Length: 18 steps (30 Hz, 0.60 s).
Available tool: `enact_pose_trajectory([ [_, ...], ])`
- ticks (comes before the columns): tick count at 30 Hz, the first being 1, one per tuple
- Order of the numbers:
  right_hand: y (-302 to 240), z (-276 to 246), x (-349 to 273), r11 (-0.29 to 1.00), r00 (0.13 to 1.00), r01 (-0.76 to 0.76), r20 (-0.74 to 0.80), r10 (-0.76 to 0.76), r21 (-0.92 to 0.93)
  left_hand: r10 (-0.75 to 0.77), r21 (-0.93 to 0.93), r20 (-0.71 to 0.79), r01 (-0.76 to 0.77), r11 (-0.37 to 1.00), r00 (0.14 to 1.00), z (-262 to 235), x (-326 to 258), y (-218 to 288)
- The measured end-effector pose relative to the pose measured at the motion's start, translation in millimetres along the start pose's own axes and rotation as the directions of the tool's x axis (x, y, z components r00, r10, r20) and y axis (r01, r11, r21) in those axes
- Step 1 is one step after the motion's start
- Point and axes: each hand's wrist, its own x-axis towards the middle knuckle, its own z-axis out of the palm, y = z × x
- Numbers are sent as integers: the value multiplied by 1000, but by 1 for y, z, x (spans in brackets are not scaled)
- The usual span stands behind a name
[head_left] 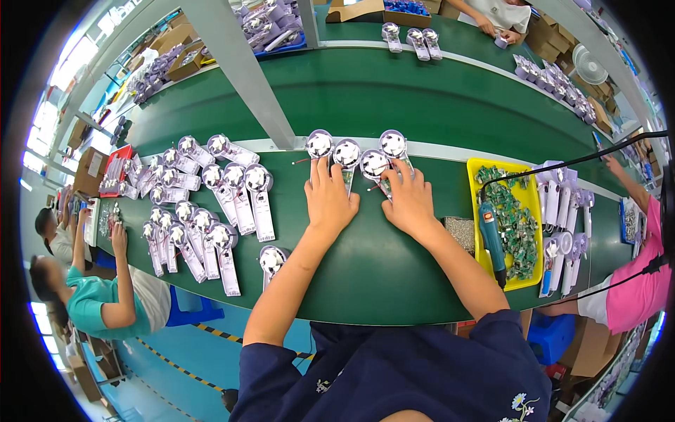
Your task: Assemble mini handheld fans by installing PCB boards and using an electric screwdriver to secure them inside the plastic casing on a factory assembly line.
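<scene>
Several handheld fan bodies with lavender rims and white-and-black blades stand in a short row at the far side of the green bench in front of me. My left hand (pixel 328 204) lies over the handles of the left pair, a fan (pixel 320 144) and its neighbour (pixel 346 152), fingers stretched out and touching them. My right hand (pixel 411 206) rests at the right pair, a nearer fan (pixel 374 164) and a farther one (pixel 393 143), fingers apart and pointing forward. Thin red wires show beside these fans. Both palms hide most of the handles.
Many similar fans (pixel 258 179) lie to the left, one (pixel 272 260) beside my left forearm. At right, a yellow tray (pixel 472 211) holds green circuit boards, with a teal electric screwdriver (pixel 491 235) over it. White fan parts (pixel 562 204) lie beyond. A grey post (pixel 242 70) rises ahead; co-workers sit around.
</scene>
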Motion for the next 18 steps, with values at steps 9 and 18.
enact_pose_trajectory([
  [9,12,8,4,999,995,46,-93,-47,-15,-92,90,42,88,992,995,2,8,6],
  [18,18,6,2,998,995,52,-84,-50,27,3,92,76,-10,996,997,-3,6,-9],
])
